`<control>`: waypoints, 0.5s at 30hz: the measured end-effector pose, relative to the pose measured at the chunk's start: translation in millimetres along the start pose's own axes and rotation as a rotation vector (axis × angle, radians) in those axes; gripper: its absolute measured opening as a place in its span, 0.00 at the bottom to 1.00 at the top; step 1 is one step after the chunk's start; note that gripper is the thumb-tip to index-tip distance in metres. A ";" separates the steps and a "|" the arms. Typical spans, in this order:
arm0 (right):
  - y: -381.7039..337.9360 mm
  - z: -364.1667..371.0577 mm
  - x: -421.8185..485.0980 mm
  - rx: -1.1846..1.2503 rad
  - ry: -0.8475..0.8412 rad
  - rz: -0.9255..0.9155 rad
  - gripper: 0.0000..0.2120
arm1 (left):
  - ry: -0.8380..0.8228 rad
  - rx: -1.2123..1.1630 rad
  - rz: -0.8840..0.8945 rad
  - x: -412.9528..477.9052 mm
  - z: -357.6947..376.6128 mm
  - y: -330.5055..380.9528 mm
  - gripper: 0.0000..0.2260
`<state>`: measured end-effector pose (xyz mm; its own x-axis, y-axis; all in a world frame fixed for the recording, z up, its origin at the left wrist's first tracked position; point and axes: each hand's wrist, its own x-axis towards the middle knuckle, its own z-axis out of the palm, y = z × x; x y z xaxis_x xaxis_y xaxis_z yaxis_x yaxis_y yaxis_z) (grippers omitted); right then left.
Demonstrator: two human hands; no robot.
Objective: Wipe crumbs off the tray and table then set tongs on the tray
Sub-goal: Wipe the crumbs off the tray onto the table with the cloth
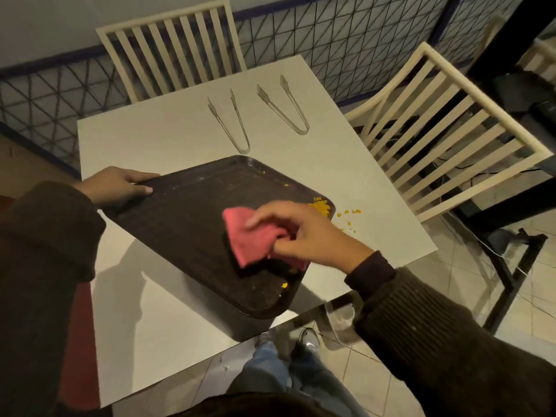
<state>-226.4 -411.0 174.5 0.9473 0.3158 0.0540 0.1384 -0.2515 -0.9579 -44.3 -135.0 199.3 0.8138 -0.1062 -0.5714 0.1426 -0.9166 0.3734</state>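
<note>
A dark brown tray (186, 224) lies at an angle on the white table (156, 320). My left hand (120, 185) grips the tray's far left corner, and that end looks slightly raised. My right hand (304, 233) holds a pink cloth (249, 236) against the tray's right half. Yellow crumbs (320, 206) are piled at the tray's right corner. More crumbs (349, 216) lie on the table beside it, and one crumb (284, 285) sits near the tray's near edge. Two metal tongs, the left tongs (231, 124) and the right tongs (285, 106), lie on the table beyond the tray.
Two cream slatted chairs stand at the table, one chair (177, 46) at the far side and another chair (451, 124) on the right. A wire mesh fence (346, 40) runs behind. My shoes (307, 341) and tiled floor show below the table's near edge.
</note>
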 end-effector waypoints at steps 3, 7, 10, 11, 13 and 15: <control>1.5 22.1 -5.0 -0.164 -0.248 -0.089 0.18 | -0.007 0.020 -0.005 2.0 1.9 -0.5 0.21; 24.8 28.2 -14.6 -0.299 -0.304 -0.028 0.16 | -0.013 0.008 0.003 1.2 6.9 -7.4 0.21; 46.4 24.1 -27.6 -0.372 -0.272 0.001 0.15 | -0.010 0.004 0.022 -2.2 5.8 -10.2 0.21; 53.7 21.6 -31.9 -0.403 -0.257 0.018 0.15 | -0.007 0.014 0.037 -2.2 3.9 -10.6 0.20; 68.9 15.5 -38.4 -0.459 -0.222 0.081 0.14 | -0.003 0.043 0.071 -3.1 -2.2 -8.7 0.20; 83.4 7.7 -40.6 -0.509 -0.181 0.146 0.13 | -0.005 0.070 0.097 -3.5 -9.4 -4.9 0.20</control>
<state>-255.6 -437.8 90.3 0.9085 0.3855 -0.1613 0.1743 -0.7004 -0.6922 -42.5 -126.5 206.4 0.8191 -0.1973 -0.5387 0.0234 -0.9267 0.3751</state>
